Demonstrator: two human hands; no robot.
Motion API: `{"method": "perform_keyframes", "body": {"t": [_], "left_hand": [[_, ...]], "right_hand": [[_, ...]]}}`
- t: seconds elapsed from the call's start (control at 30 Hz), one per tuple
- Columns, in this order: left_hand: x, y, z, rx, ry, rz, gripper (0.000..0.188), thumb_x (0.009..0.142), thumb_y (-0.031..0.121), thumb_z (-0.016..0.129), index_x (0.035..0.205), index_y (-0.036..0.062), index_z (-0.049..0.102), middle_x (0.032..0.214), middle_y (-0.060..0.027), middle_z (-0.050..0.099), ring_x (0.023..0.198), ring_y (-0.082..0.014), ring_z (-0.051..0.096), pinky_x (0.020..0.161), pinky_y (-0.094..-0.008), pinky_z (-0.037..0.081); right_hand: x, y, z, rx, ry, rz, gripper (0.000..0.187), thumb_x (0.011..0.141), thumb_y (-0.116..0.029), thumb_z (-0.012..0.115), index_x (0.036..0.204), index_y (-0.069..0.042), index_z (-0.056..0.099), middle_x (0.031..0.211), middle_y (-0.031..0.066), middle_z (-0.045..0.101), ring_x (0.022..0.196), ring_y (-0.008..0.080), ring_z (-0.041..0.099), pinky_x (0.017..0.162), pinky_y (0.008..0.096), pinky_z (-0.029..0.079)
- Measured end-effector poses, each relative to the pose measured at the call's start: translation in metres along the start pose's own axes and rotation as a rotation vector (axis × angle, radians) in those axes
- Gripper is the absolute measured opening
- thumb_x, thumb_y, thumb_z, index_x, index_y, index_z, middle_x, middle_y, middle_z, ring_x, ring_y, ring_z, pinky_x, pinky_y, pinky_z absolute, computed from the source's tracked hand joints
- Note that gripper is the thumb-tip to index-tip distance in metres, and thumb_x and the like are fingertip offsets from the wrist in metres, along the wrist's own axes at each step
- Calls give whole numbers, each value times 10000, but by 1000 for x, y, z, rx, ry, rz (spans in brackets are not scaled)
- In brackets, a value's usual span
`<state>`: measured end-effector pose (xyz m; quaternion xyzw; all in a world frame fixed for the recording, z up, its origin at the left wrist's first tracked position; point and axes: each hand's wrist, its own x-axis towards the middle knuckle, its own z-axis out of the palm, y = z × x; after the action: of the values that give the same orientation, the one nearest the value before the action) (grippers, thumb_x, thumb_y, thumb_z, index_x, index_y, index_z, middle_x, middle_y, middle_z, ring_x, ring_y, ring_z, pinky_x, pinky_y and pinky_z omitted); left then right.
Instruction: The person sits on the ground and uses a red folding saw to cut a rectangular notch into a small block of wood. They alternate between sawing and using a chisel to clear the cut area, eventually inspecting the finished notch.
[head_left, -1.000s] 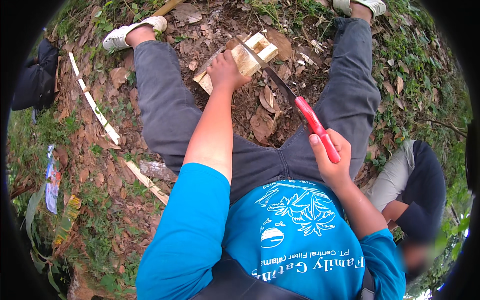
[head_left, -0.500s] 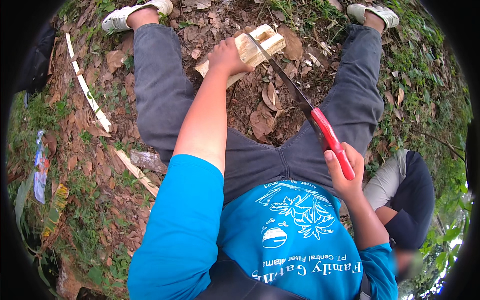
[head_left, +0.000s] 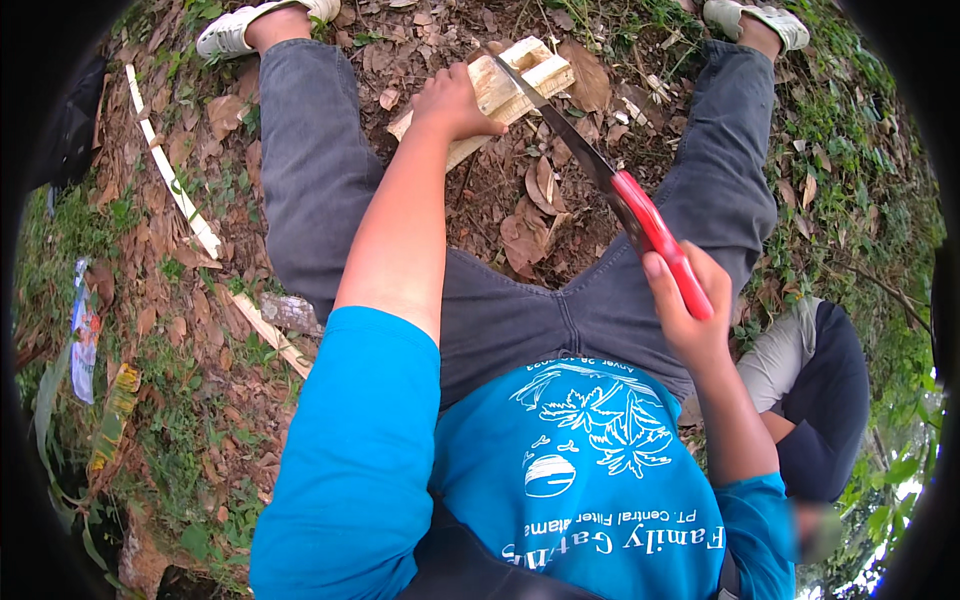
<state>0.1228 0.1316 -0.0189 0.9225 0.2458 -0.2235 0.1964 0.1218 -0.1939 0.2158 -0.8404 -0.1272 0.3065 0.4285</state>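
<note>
A pale block of wood (head_left: pixel 512 98), with a notch cut near its far right end, lies on the ground between my spread legs. My left hand (head_left: pixel 452 102) is closed over its left part, pressing it down. In my right hand (head_left: pixel 692 305) is the red handle of a handsaw (head_left: pixel 580 148), fingers wrapped round it. Its dark, narrow blade slants away to the far left and crosses the wood just right of my left hand. The blade's tip reaches past the block's far edge.
Dry leaves and wood chips cover the soil around the block. To the left lie a long pale wood strip (head_left: pixel 172 180), a shorter one (head_left: pixel 268 335) and a plastic wrapper (head_left: pixel 84 335). Another person (head_left: pixel 825 385) sits close by at my right.
My right hand has pushed the saw forward and slightly left, so its tip pokes farther beyond the wood. My left hand keeps its hold on the block.
</note>
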Motion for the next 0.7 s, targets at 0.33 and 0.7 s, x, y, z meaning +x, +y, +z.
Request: {"method": "perform_keyframes", "body": {"t": [0.33, 0.7], "left_hand": [[-7, 7, -12, 59, -22, -6, 1262, 556, 630, 951, 1507, 31, 377, 1467, -219, 531, 1378, -379, 523, 1127, -515, 450], [-3, 14, -9, 4, -67, -51, 1221, 581, 601, 950, 1507, 37, 387, 1503, -193, 505, 1407, -370, 484, 1144, -522, 417]], "right_hand": [[-5, 4, 9, 38, 11, 59, 417, 993, -241, 739, 704, -66, 494, 609, -38, 451, 590, 37, 378, 524, 278, 311], [56, 26, 47, 144, 33, -58, 381, 1003, -239, 721, 728, -57, 530, 612, -54, 420, 600, 35, 365, 517, 275, 308]]}}
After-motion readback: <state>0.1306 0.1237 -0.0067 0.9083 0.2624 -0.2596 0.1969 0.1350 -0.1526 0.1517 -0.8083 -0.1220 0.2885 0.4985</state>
